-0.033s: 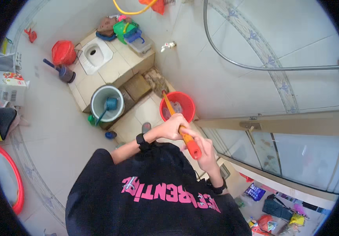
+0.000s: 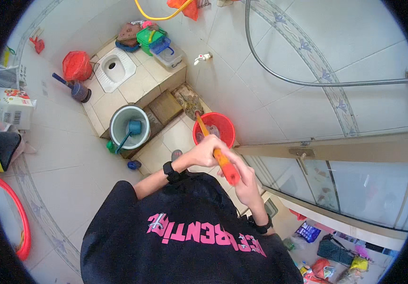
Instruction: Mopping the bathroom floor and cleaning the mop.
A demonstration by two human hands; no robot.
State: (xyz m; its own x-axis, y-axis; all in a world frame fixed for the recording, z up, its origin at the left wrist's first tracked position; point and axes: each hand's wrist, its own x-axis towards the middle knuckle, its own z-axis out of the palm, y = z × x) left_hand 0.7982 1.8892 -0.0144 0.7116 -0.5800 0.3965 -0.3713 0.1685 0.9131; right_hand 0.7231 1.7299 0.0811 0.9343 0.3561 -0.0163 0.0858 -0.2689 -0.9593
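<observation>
Starting way over on the left: there's a red hoop [image 2: 17,215] curving along the near-left floor, a black and yellow thing [image 2: 0,150] above it, and a printed cardboard box [image 2: 9,106] just past that. Further in, a dark blue plunger [image 2: 77,90] stands on the tiled floor next to a red mesh bag [image 2: 77,65], with the white squat toilet pan [image 2: 115,68] set into the raised tiled step [image 2: 142,87] right beside them.

At the near edge of that step sits a pale green bucket [image 2: 129,127], and inside it is a blue scoop [image 2: 133,128] with its handle leaning out over the rim toward the left. On the far end of the step there's a green basket [image 2: 150,37] and a clear plastic tub with a blue lid frame [image 2: 171,53] (can't tell what's in either one).

Now the middle. The left hand [image 2: 206,150] is wrapped shut around the upper stretch of an orange stick handle [image 2: 215,151], and the right hand [image 2: 246,182] is curled around its near end, where the grip turns red. The handle slants away and to the left, and its far end goes down into the red bucket [image 2: 214,128] on the floor by the wall; there's something pale and wet-looking in there, but it's too blurry to call. Both wrists have black bands.

To the right of that: a grey hose [image 2: 279,78] looping across the tiled wall, then the glass door frame [image 2: 327,149], and a clutter of colourful packets [image 2: 327,262] on the floor at the near right.
</observation>
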